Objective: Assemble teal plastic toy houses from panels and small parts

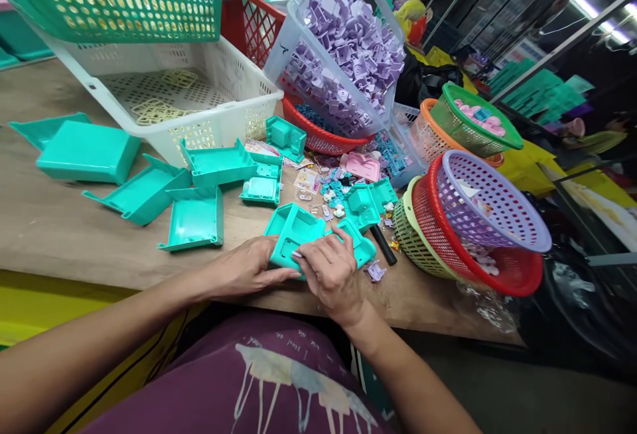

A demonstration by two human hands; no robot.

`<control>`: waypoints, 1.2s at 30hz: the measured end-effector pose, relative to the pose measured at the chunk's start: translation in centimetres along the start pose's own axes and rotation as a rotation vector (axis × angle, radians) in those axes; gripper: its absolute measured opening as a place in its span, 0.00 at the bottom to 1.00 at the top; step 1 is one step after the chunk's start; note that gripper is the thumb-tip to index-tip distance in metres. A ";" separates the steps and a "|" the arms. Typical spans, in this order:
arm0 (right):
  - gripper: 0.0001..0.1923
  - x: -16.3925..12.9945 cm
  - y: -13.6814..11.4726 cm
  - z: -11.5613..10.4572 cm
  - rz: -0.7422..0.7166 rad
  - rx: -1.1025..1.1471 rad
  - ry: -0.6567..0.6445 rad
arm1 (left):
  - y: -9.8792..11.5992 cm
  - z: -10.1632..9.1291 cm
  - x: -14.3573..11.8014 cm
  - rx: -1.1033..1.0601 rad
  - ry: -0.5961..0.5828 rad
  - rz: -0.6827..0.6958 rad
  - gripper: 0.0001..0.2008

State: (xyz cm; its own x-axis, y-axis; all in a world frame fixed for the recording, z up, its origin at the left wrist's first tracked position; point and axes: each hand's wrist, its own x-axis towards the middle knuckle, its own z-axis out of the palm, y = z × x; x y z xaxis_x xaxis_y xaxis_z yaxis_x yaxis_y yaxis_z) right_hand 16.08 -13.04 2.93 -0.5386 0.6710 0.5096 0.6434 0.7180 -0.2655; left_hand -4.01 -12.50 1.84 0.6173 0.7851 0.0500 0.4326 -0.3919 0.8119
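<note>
My left hand [251, 267] grips the left end of a teal plastic casing [303, 225] with moulded recesses at the table's front edge. My right hand [332, 271] is over the casing's right part, fingers curled and pinched together. A small pale spot shows at its fingertips; whether it is a part or a nail I cannot make out. Just beyond are another teal casing [361, 207], a pink tray-like piece [362, 166] and small blue parts [334, 188]. Right of the casing lie a black rod-like handle [383, 245] and a loose lilac piece [375, 271].
Several teal shells [196, 218] lie to the left. Behind stand a white crate [249, 105], a green basket [124, 12] and a tilted clear bin of lilac parts [343, 49]. Stacked round baskets, including a red one [522, 275], stand at the right near the table edge.
</note>
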 end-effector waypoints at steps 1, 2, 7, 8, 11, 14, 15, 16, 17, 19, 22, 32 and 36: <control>0.06 0.1 0.1 -0.1 -0.019 -0.013 -0.028 | 0.0 0.0 0.0 0.026 0.012 0.016 0.14; 0.06 0.2 0.2 -0.3 -0.039 -0.023 -0.053 | 0.0 0.0 0.1 0.052 0.021 0.030 0.14; 0.10 0.7 0.4 -1.0 -0.075 -0.033 -0.119 | -1.1 0.8 -0.3 0.162 0.086 0.081 0.15; 0.11 0.8 0.4 -1.1 -0.072 -0.039 -0.126 | -1.5 1.0 -0.4 0.178 0.101 0.088 0.15; 0.11 0.8 0.5 -1.3 -0.072 -0.035 -0.145 | -2.0 1.2 -0.4 0.203 0.084 0.069 0.15; 0.09 0.4 1.1 -1.2 -0.049 0.047 -0.108 | -1.5 1.0 0.0 0.197 0.026 0.028 0.17; 0.08 0.2 1.4 -1.1 -0.033 0.085 -0.089 | -1.1 0.8 0.1 0.190 0.010 0.029 0.17; 0.07 -0.1 1.7 -1.1 -0.017 0.120 -0.074 | -0.8 0.7 0.3 0.182 0.000 0.034 0.17; 0.06 -0.3 2.0 -1.2 -0.002 0.145 -0.074 | -0.4 0.6 0.5 0.174 -0.006 0.039 0.16; 0.05 -0.6 2.5 -1.6 0.010 0.145 -0.110 | 0.0 0.5 0.7 0.156 -0.005 0.038 0.15; 0.05 -0.4 2.6 -2.6 0.012 0.124 -0.144 | 0.2 0.5 0.8 0.133 0.007 0.029 0.16; 0.02 -0.3 0.1 -0.2 0.314 0.603 0.125 | 0.0 0.7 0.6 0.232 -0.038 -0.044 0.17; 0.03 -1.3 0.1 1.0 0.272 0.527 0.179 | -0.2 0.7 0.5 0.190 -0.001 -0.024 0.15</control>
State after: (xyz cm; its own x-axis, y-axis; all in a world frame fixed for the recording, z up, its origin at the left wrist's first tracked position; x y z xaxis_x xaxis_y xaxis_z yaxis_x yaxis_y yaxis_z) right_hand 16.27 -13.68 1.39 -0.2637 0.8341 0.4845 0.3650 0.5512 -0.7503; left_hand -3.33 -12.39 1.33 0.6055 0.7953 0.0313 0.5639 -0.4564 0.6883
